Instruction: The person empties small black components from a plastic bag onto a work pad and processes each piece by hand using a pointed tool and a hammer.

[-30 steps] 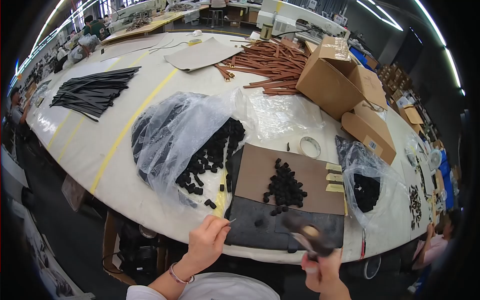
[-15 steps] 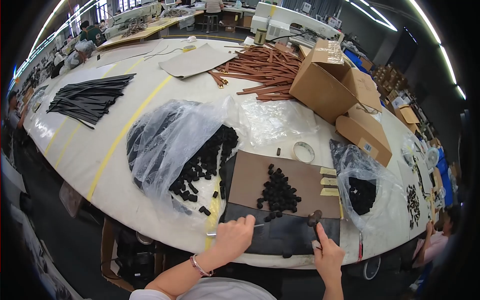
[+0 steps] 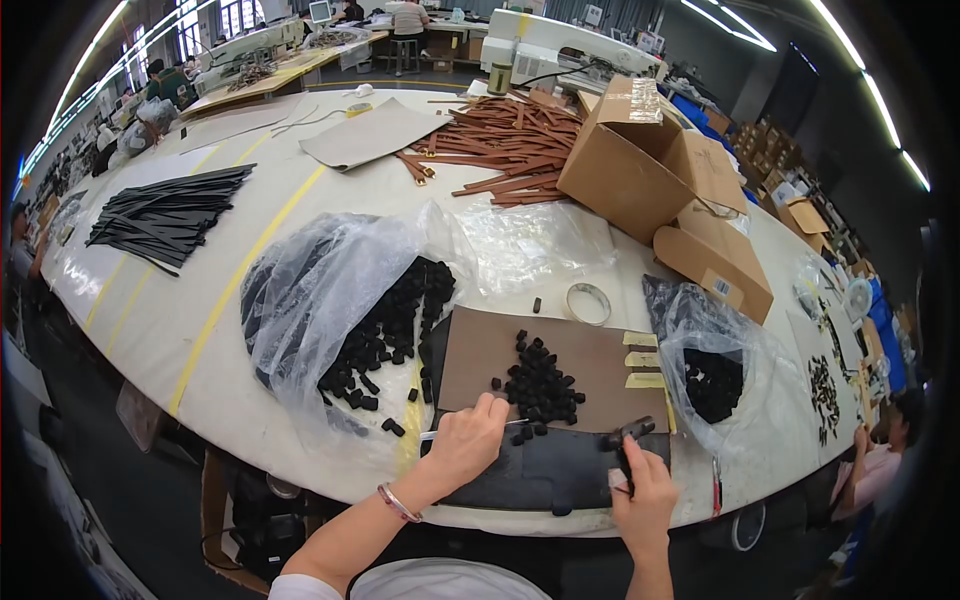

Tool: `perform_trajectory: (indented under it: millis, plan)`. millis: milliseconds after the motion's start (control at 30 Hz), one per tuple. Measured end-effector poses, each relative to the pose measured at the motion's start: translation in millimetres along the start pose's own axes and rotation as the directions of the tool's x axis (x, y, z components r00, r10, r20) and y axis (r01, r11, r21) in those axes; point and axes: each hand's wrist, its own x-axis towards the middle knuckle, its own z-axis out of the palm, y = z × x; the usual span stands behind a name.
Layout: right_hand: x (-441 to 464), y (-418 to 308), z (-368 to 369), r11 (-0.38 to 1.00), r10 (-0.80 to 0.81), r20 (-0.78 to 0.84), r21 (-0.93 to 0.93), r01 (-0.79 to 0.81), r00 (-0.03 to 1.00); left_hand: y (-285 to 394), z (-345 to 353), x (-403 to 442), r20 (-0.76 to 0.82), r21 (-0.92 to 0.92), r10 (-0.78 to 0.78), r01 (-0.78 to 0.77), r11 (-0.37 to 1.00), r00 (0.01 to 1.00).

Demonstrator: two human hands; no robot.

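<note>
My left hand (image 3: pixel 466 442) is closed around a thin metal rod (image 3: pixel 518 421), whose tip pokes out beside the pile of small black loops (image 3: pixel 540 380). These loops look like short leather tubes and lie on a brown board (image 3: pixel 470 350). My right hand (image 3: pixel 642 492) grips a small dark-headed hammer (image 3: pixel 630 432). The hammer's head is over the right part of a black mat (image 3: pixel 540 465); whether it touches the mat I cannot tell. Most of its handle is hidden in my fingers.
A clear plastic bag (image 3: pixel 300 280) spills black loops to the left; another bag (image 3: pixel 720 400) stands right. Behind are a tape roll (image 3: pixel 589 304), brown straps (image 3: pixel 500 150), open cardboard boxes (image 3: pixel 625 165) and black straps (image 3: pixel 170 215). A person (image 3: pixel 870 450) is at the right edge.
My left hand has moved up slightly, bringing the rod's tip to the pile's lower edge. The hammer's head has turned in my right hand. The whole view has shifted a little.
</note>
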Motion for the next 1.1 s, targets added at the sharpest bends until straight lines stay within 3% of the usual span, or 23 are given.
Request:
perform_trajectory:
  millis: [167,233,267,300,333,367,467,500,567,600,667,800,900,967,1100]
  plan:
    - [12.0,-50.0,39.4,0.834,-0.057,0.005,0.55,0.045,0.998,-7.0,-11.2,-7.5,-0.059,-0.066,-0.021,0.017,0.998,0.998]
    - [17.1,-66.0,51.1,0.729,0.057,0.111,0.675,-0.118,0.992,-7.1,-24.5,-14.4,-0.127,-0.438,-0.078,0.015,0.899,0.989]
    - [18.0,-71.0,56.7,0.726,0.059,0.112,0.678,-0.12,0.992,-4.4,-33.1,-19.4,-0.123,-0.435,-0.078,0.017,0.9,0.989]
    - [18.7,-75.4,62.1,0.607,0.077,0.194,0.769,-0.201,0.978,-0.3,-43.1,-25.9,0.085,-0.664,-0.229,0.226,0.712,0.97]
    - [19.2,-79.2,66.5,0.473,0.079,0.277,0.836,-0.28,0.958,2.4,-49.0,-31.0,0.319,-0.789,-0.306,0.431,0.438,0.897]
    - [17.3,-82.1,69.7,0.469,0.076,0.282,0.836,-0.283,0.957,4.0,-50.5,-35.6,0.32,-0.787,-0.313,0.435,0.438,0.894]
    - [12.8,-91.3,72.3,0.344,0.09,0.305,0.884,-0.317,0.948,6.7,-46.7,-49.9,0.353,-0.924,-0.316,0.382,0.032,0.881]
    - [12.6,-93.0,70.3,0.343,0.088,0.31,0.883,-0.321,0.947,6.8,-45.5,-53.3,0.355,-0.923,-0.319,0.383,0.03,0.879]
    - [11.5,-95.2,67.2,0.39,0.068,0.242,0.887,-0.249,0.968,6.9,-43.6,-59.2,0.43,-0.887,-0.333,0.325,-0.328,0.839]
    - [11.1,-95.7,66.3,0.39,0.068,0.246,0.885,-0.252,0.967,6.8,-42.3,-61.8,0.432,-0.886,-0.334,0.325,-0.33,0.837]
    - [11.0,-96.4,64.4,0.386,0.045,0.208,0.898,-0.209,0.977,6.7,-40.3,-65.2,0.473,-0.83,-0.307,0.301,-0.47,0.826]
    - [10.7,-98.6,60.7,0.35,0.062,0.238,0.904,-0.244,0.969,11.5,-43.1,-69.2,0.47,-0.815,-0.306,0.275,-0.509,0.828]
    - [9.5,-98.5,61.7,0.41,0.008,0.167,0.899,-0.156,0.986,16.1,-45.7,-71.2,0.415,-0.845,-0.319,0.231,-0.482,0.852]
    - [9.7,-100.0,62.5,0.482,-0.07,-0.011,0.875,0.044,0.997,18.3,-48.1,-72.3,0.41,-0.852,-0.332,0.228,-0.472,0.849]
    - [8.2,-101.4,60.5,0.518,-0.109,-0.026,0.852,0.08,0.994,21.8,-51.2,-74.2,0.423,-0.842,-0.347,0.221,-0.493,0.837]
